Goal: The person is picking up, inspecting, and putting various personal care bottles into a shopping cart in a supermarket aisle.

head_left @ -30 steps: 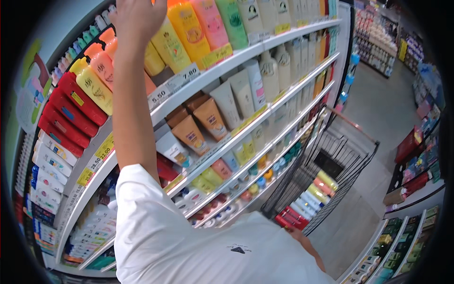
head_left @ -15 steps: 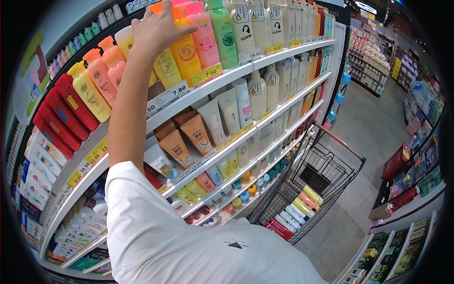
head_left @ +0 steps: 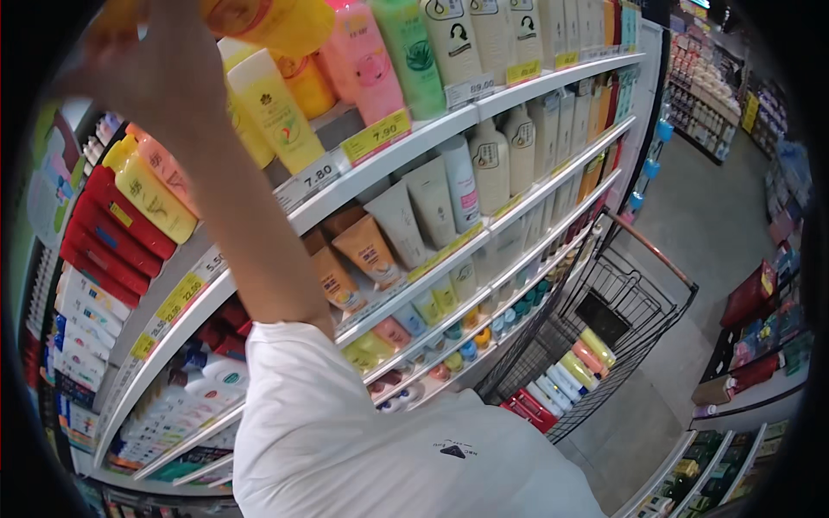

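Observation:
My left hand [head_left: 164, 73], blurred by motion, is raised at the upper left, closed round the cap end of a yellow-orange bottle [head_left: 281, 22]. The bottle is tilted nearly sideways above the shelf, and the top edge of the view cuts it off. Below it a gap shows in the row, with another orange bottle [head_left: 306, 86] standing farther back. A pale yellow bottle [head_left: 276, 112] is left of the gap; a pink bottle [head_left: 363, 65] and a green bottle [head_left: 413, 60] are to its right. My right hand is out of view.
White shelves [head_left: 484, 112] curve across the left and middle, with tubes and bottles on several levels. A black wire shopping cart [head_left: 639, 276] stands at the right, holding several bottles and red packs. Beyond it runs the grey aisle floor [head_left: 691, 207].
My left hand has closed on the yellow-orange bottle, lifted it out of its row and swung it up and left. The view has shifted slightly, moving the cart right.

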Demonstrator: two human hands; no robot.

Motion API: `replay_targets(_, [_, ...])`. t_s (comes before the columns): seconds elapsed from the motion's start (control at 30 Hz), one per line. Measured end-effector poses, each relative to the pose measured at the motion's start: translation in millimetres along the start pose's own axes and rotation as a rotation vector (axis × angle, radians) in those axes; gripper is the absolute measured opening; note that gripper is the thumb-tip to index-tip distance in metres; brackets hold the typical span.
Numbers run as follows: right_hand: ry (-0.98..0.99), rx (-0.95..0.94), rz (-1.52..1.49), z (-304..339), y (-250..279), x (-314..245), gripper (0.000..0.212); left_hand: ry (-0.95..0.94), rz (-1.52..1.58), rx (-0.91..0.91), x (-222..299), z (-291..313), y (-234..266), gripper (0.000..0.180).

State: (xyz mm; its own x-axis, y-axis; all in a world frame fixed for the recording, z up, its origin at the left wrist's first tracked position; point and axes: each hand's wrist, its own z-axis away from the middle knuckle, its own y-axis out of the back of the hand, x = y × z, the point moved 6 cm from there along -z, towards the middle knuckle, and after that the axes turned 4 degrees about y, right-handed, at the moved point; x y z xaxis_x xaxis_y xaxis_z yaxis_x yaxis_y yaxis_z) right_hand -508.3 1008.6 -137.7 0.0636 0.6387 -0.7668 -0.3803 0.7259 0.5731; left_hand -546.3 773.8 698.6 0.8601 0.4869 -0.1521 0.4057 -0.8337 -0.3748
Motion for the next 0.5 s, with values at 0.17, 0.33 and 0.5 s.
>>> replay_targets(0.17, [-0.112,-0.064,-0.125,111.4,-93.3,17.9,0.052,0.382,0.370,-0.077,8.8,87.2,24.3,0.049])
replay_targets(0.33, [-0.327,0.106,-0.306,186.4,-125.3,52.6,0.051,1.653,1.491,-0.399,50.8,303.2,-94.8,0.071])
replay_targets(0.5, [-0.354,0.597,-0.649,170.2,88.6,-66.5,0.035,2.618,2.084,-0.035,109.3,499.6,-102.4,0.069])
